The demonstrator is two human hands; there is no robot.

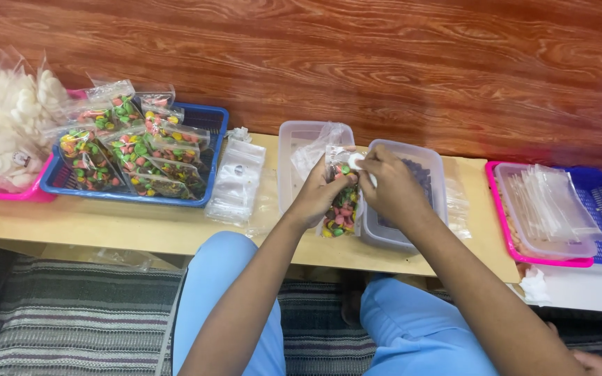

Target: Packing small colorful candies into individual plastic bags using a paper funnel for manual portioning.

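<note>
From the head camera, the left hand (320, 191) grips a small clear plastic bag of multicoloured candies (341, 209) by its side, keeping it upright so the mouth faces the right hand (388, 186). That hand pinches a small white round piece (355, 161) at the bag's top — fingers closed on it. Just beyond both hands sit two clear plastic tubs (432, 167) on the pale wooden table (141, 223), within easy reach. Well off to the left hand's side, a blue plastic basket (212, 118) holds filled candy bags — kept apart.
</note>
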